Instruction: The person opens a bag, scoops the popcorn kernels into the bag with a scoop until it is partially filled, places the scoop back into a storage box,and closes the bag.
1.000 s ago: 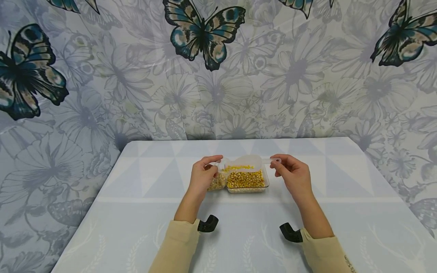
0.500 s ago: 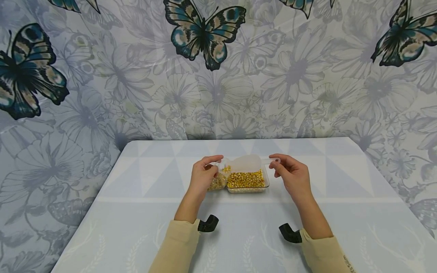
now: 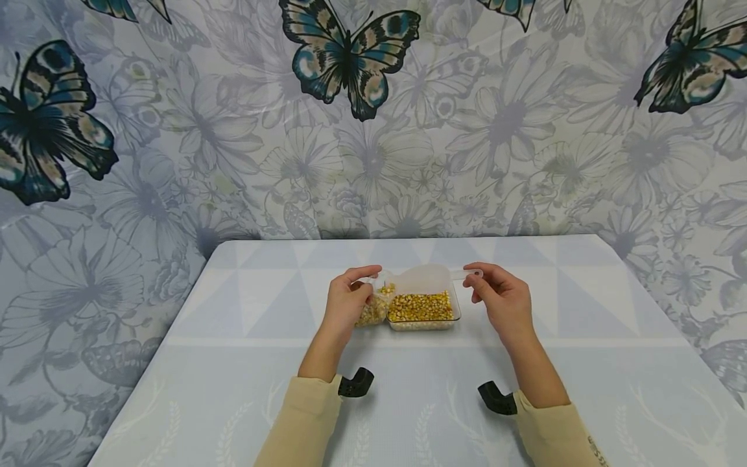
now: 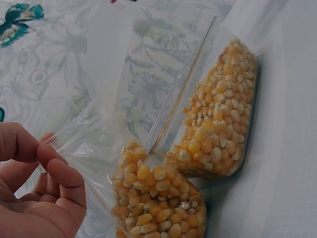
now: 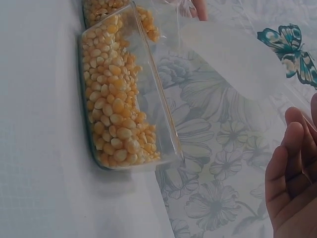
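Observation:
In the head view my left hand (image 3: pixel 344 298) pinches the top of a clear plastic bag (image 3: pixel 371 314) of corn kernels. The left wrist view shows the thumb and fingers gathered on the stretched film, with kernels heaped in the bag's bottom. Just right of the bag stands a rectangular glass container (image 3: pixel 423 327) holding many yellow corn kernels (image 4: pixel 223 104). My right hand (image 3: pixel 503 297) holds the thin handle of a translucent white scoop (image 5: pixel 237 62). The scoop's bowl hangs over the container's far side, its tip toward the bag's mouth. No kernels show on the bowl.
A pale patterned cloth covers the table (image 3: pixel 426 395). Behind its far edge hangs a floral backdrop (image 3: pixel 373 168) with butterflies. A black curved piece (image 3: pixel 357 383) sticks out at the left cuff, another black piece (image 3: pixel 497 398) at the right.
A second ago a row of kernels showed along the scoop; now its pale bowl shows bare and more turned up. My right hand shifted slightly left, then back right. The left hand stays put.

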`<state>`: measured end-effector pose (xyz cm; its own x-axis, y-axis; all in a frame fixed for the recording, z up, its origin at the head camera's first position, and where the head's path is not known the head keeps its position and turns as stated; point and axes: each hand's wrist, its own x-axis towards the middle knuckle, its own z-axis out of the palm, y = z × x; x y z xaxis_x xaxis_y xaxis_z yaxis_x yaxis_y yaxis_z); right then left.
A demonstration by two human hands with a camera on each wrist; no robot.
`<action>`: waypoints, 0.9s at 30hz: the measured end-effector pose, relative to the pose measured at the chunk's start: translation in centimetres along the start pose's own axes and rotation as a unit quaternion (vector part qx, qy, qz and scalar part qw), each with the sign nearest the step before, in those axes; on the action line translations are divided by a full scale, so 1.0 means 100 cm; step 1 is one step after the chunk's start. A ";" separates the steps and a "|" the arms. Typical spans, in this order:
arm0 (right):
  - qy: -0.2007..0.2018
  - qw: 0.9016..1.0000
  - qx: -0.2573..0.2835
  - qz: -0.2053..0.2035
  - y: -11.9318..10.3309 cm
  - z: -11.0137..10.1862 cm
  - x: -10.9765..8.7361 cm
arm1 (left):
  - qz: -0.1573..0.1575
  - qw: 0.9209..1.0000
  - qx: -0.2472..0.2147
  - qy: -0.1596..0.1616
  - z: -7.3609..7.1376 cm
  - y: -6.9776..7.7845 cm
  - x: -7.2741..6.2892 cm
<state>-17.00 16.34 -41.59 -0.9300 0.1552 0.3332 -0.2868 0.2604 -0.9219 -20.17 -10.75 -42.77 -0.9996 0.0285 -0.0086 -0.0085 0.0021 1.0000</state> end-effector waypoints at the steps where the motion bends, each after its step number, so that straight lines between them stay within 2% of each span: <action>1: 0.004 1.000 -0.002 0.001 0.000 -0.001 0.000 | 0.000 1.000 0.000 0.000 0.000 0.000 0.000; 6: 0.020 1.000 -0.003 0.002 0.001 -0.004 0.002 | -0.004 1.000 -0.002 0.003 0.000 0.000 0.000; 18: 0.060 0.998 0.032 0.016 0.004 -0.015 0.005 | -0.003 1.000 -0.001 0.003 0.000 0.002 -0.001; 27: 0.042 0.999 0.006 0.012 0.012 -0.017 0.006 | -0.004 1.000 -0.004 0.008 0.000 0.001 0.000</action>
<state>-17.54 18.40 -42.18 -0.9145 0.2403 0.3256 -0.2679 0.2437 -0.9321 -20.16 -10.71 -42.65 -0.9998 0.0122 -0.0164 -0.0165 -0.0060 0.9998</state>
